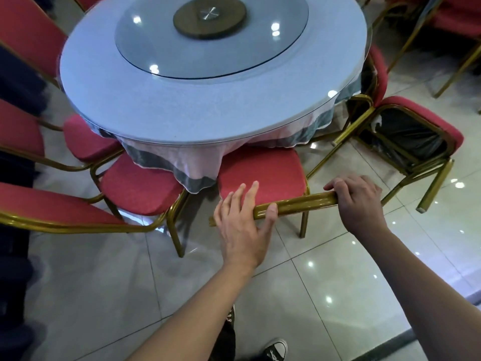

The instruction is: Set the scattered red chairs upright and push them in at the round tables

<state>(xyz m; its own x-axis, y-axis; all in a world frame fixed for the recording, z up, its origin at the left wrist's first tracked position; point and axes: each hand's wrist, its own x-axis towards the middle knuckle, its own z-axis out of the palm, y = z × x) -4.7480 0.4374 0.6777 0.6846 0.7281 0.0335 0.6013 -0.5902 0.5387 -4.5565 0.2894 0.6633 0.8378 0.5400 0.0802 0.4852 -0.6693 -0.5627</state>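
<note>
A red chair (263, 173) with a gold frame stands upright right in front of me, its seat partly under the round table (135, 100). My left hand (242, 225) holds the left part of its gold top rail (299, 203), thumb over the rail and fingers straight behind it. My right hand (356, 199) grips the rail's right end with curled fingers. To the right, another red chair (416, 134) lies tipped over on the floor, its black underside and gold legs showing.
Several upright red chairs (140, 186) ring the table's left side. A glass turntable (208, 35) sits on the table, whose cloth (192, 162) hangs over the chair seats. More chairs (453, 19) stand at the far right. Glossy tiled floor (104, 295) surrounds my feet.
</note>
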